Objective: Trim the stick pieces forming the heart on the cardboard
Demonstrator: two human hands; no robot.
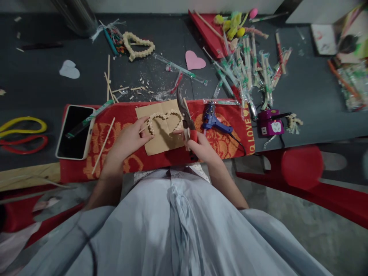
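My left hand (129, 140) pinches the left side of a small heart-shaped outline (150, 125) built from short pale stick pieces. The outline is over a brown cardboard piece (162, 142) on a red towel (138, 157). My right hand (202, 146) is wrapped round red-handled pruning shears (188, 119), whose dark curved blades point away from me. Its fingertips are near the heart's right side; whether they touch it I cannot tell. Right of the shears lies a blue glue gun (212, 120) on the towel.
A phone (73, 140) and a thin stick (104, 145) lie left. Yellow-and-red-handled scissors (24, 132) are farther left. Behind are a finished-looking heart frame (133, 53), a pink paper heart (195, 60) and several wrapped chopsticks (247, 57). A purple box (270, 122) stands right.
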